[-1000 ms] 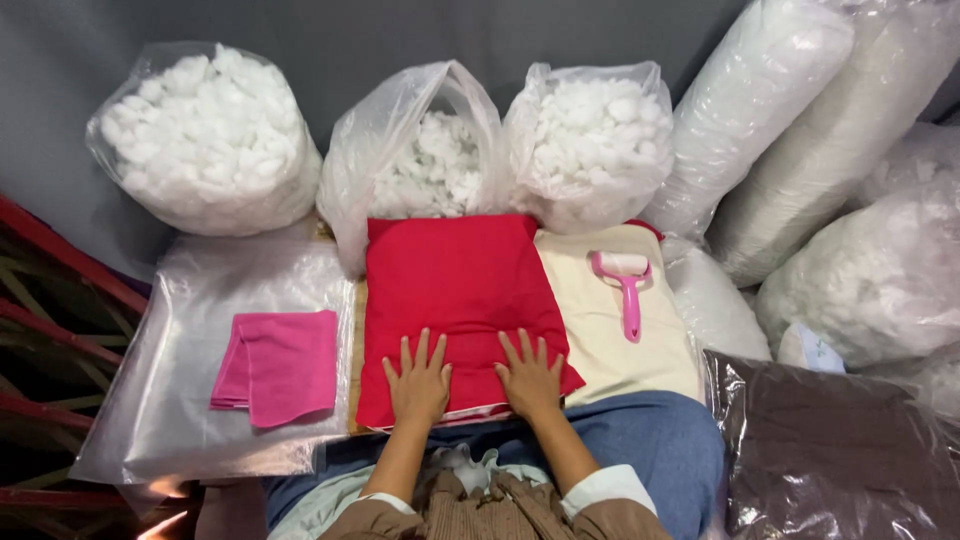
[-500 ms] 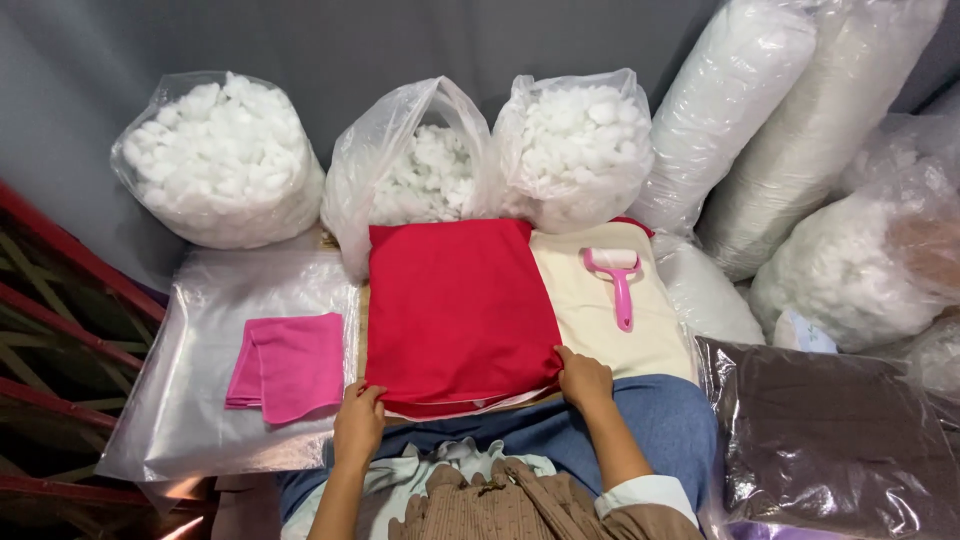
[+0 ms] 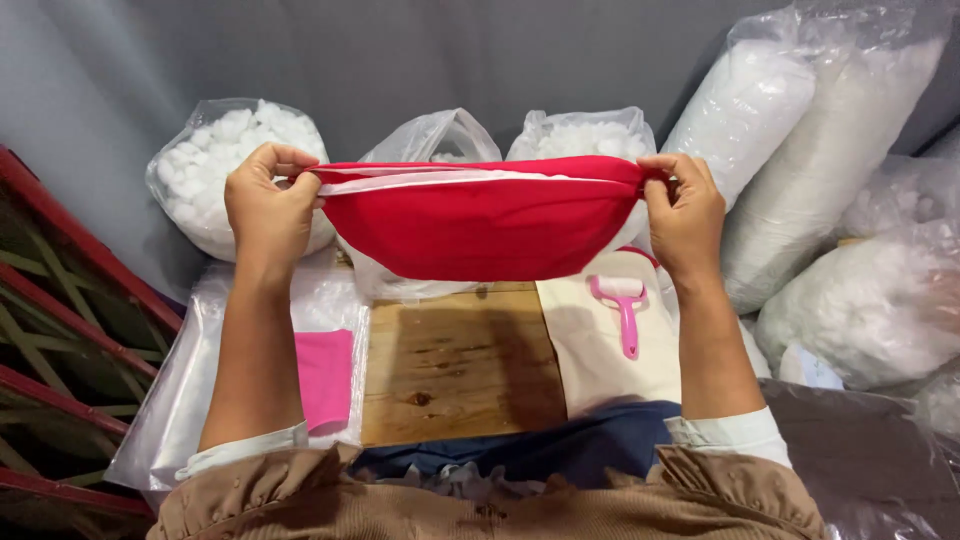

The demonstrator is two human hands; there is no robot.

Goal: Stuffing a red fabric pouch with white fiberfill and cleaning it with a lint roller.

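Head view: we see the red cushion cover (image 3: 480,225) lifted mid-frame, stretched level between both hands. Left hand (image 3: 265,210) pinches its left corner closed; right hand (image 3: 688,215) pinches the right corner. Below it, a bare wooden board (image 3: 450,365) at centre, pink cloth (image 3: 325,375) lower left, pink lint roller (image 3: 624,305) on cream fabric (image 3: 600,350) at right. Bags of white stuffing (image 3: 205,165) line the top.

Bright, even light from overhead, soft shadow on the wooden board (image 3: 455,350), slight edge blur.
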